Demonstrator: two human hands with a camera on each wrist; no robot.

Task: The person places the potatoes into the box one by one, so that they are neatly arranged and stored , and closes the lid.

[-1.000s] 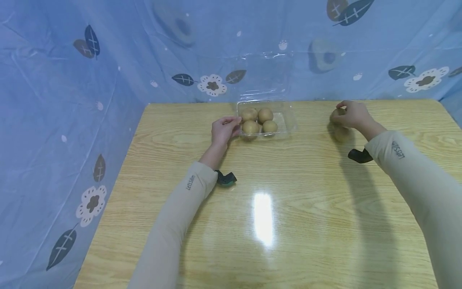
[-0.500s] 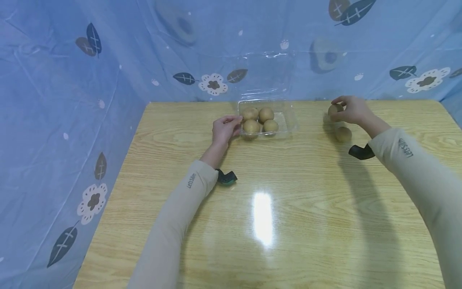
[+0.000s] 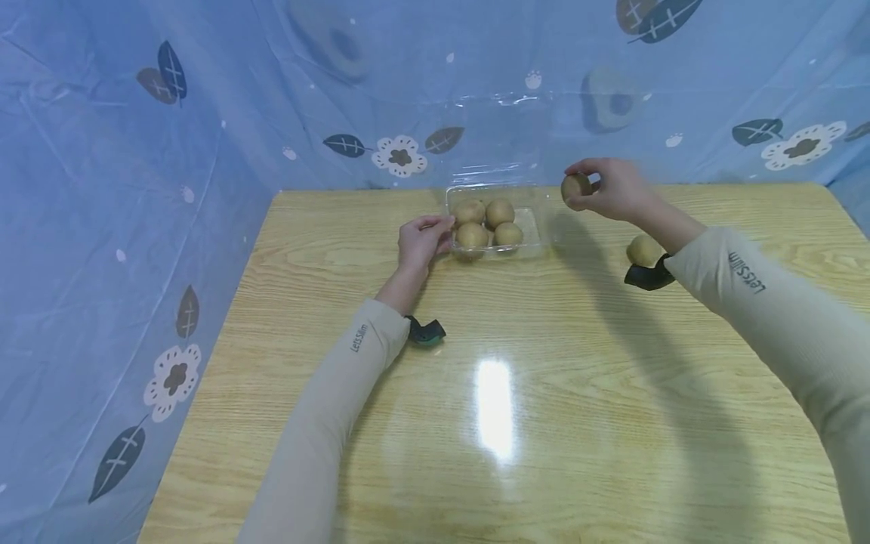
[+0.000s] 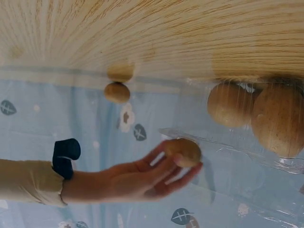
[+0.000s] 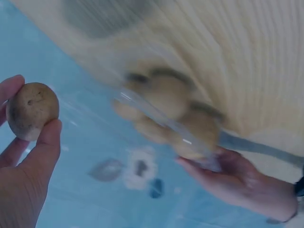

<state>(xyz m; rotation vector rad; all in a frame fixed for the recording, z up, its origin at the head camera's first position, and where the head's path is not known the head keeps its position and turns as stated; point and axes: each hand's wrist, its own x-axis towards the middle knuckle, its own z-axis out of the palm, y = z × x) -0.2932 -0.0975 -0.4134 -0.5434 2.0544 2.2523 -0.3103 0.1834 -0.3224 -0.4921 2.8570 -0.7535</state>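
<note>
- On our left side, our left hand (image 3: 420, 240) rests against the left wall of the clear box (image 3: 544, 227). Its fingers curl on the rim, so we think it steadies the box. We cannot tell how hard it grips.
- Next comes the box itself, at the far middle of the table (image 3: 340, 423). It looks thin and bendy, so we guess it would slide or dent if pushed. Its lid stands open at the back.
- Inside the box we count four kiwis (image 3: 486, 224), packed close together on the left side. The right side of the box looks bare.
- Up in the air, just right of the box, our right hand (image 3: 612, 189) pinches one kiwi (image 3: 575, 186) between thumb and fingertips. The hand is partly closed, only around this fruit.
- We think this kiwi is light, round and a bit fuzzy, so it should not slip. It may be soft and bruise, so a gentle hold around its middle seems best.
- Farther right, one more kiwi (image 3: 643, 249) lies on the table, near our right sleeve.
- That makes six kiwis, one box and two hands.
</note>
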